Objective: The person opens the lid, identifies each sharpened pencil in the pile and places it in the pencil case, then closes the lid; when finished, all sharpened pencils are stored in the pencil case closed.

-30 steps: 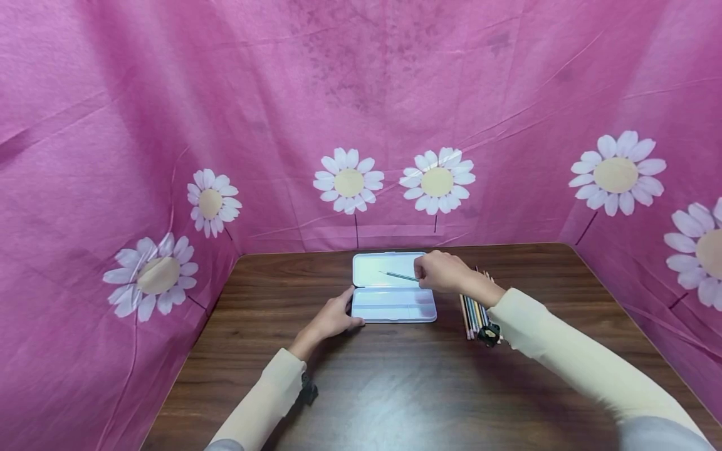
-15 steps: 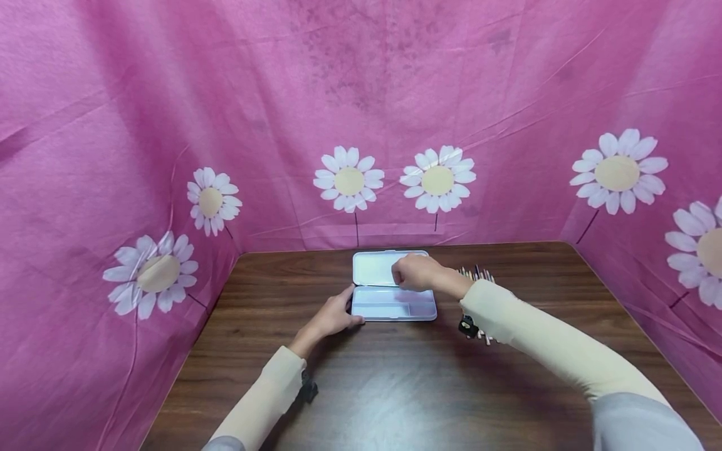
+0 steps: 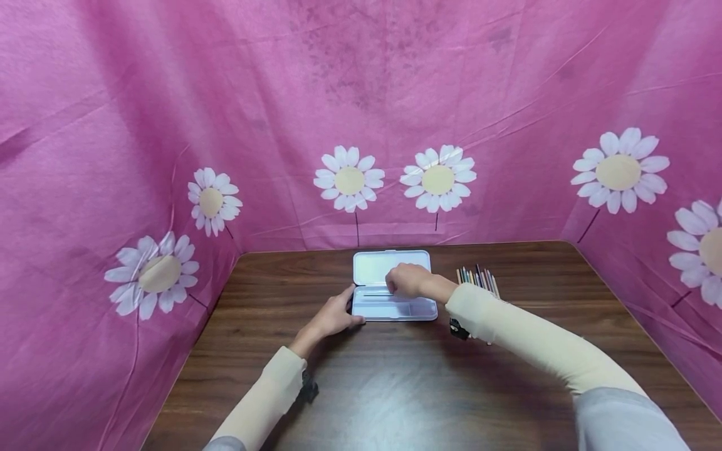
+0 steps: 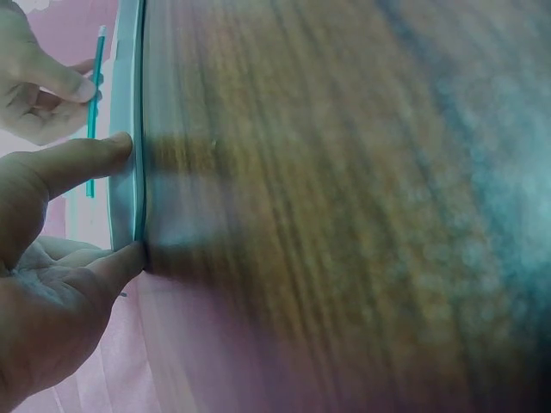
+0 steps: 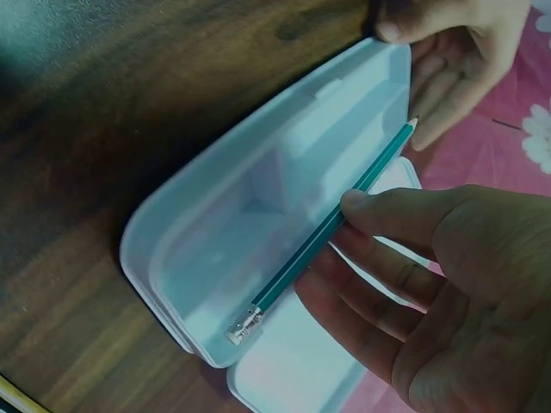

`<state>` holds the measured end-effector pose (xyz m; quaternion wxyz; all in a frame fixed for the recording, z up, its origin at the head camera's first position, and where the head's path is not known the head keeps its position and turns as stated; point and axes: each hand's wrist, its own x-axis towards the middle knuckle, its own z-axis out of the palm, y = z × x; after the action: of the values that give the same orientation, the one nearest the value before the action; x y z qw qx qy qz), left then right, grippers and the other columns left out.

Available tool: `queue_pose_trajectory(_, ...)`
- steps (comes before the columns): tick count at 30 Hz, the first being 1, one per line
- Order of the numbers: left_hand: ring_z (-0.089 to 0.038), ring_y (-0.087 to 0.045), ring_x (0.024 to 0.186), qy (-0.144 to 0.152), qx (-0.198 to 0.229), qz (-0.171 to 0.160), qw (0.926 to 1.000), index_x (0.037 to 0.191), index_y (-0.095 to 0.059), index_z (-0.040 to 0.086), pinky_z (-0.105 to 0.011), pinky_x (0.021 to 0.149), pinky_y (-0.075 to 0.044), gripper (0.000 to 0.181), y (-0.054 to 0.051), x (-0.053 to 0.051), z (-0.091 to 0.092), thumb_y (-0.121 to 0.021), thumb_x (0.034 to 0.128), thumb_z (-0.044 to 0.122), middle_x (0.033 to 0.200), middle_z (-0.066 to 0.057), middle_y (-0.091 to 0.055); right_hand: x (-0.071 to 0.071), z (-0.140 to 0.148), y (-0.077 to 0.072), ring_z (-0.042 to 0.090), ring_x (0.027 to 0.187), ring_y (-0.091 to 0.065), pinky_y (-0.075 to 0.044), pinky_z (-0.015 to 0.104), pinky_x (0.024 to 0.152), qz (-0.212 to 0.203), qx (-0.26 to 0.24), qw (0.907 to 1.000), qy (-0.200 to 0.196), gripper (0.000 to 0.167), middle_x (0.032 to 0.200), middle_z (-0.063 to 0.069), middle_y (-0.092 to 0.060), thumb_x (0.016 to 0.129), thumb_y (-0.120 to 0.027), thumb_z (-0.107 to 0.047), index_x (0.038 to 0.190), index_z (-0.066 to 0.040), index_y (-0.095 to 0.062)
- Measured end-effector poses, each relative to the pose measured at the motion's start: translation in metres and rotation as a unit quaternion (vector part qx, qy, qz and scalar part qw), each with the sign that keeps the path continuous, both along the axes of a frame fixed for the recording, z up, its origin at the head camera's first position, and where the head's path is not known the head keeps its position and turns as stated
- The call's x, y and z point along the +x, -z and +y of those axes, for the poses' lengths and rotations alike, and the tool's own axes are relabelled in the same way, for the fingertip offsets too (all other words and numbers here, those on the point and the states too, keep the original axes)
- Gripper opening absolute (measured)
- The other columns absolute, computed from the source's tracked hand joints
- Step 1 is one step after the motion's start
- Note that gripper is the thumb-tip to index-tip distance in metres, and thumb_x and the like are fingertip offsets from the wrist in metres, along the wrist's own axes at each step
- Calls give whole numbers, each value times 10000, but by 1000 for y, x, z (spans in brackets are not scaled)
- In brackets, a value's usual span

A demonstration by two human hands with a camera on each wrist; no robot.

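Fingers of the right hand (image 3: 408, 280) pinch a slim green pencil (image 5: 297, 264) over an open white plastic case (image 3: 378, 311), far side; left hand (image 3: 334, 316) grips the case's left end. Probably placing it; next calls for lowering, then releasing.

Left sleeve (image 3: 259, 396): cream cloth is worn, towards seven o'clock.
Right sleeve (image 3: 536, 331): cream too, towards four o'clock; creases are gathered at its upper end.
Upper sleeves (image 3: 626, 418): pale grey is shown beyond the cream.
Left camera (image 3: 308, 387): black, blocky, mounted beneath the wrist end.
Right camera (image 3: 459, 329): black, likewise mounted.
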<state>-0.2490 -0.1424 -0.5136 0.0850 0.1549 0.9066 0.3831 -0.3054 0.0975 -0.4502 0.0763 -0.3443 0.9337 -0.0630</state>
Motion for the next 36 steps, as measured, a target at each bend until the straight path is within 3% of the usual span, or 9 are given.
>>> queue_pose_trajectory(10, -376, -557, 1423, 19, -110, -35, 9999, 1629, -311, -90, -496, 1189, -466, 960, 1, -1, -1, -859, 889, 181, 1612, -333, -438, 1, -1, 18, 220, 845, -695, -616, 435, 763, -139, 175, 9997, 19, 132, 899, 37, -762, 909, -749, -1, 893, -124, -792)
queue_pose_trajectory(17, -374, -552, 1424, -8, -75, -24, 10000, 1628, -314, -90, -508, 1194, -457, 961, 1, -2, 0, -864, 882, 164, 1603, -333, -453, -1, 0, 21, 233, 893, -736, -630, 426, 816, -93, -43, 9997, -226, 151, 921, 37, -794, 903, -751, 21, 917, -112, -822)
queue_pose_trajectory(26, -372, -584, 1390, -33, -51, -25, 10000, 1624, -320, -95, -495, 1176, -478, 966, 1, 0, 1, -870, 873, 162, 1586, -345, -466, -1, 1, 23, 177, 791, -658, -602, 385, 734, -219, -76, 9995, -193, 187, 835, 3, -737, 893, -713, 44, 876, -120, -802)
queue_pose_trajectory(36, -359, -587, 1386, -53, -88, -35, 9999, 1626, -315, -95, -488, 1173, -481, 967, -1, 2, 1, -870, 878, 168, 1585, -342, -469, -2, 4, 23, 143, 791, -639, -592, 353, 752, -349, -76, 9989, -302, 185, 841, -12, -731, 904, -700, 38, 882, -120, -794)
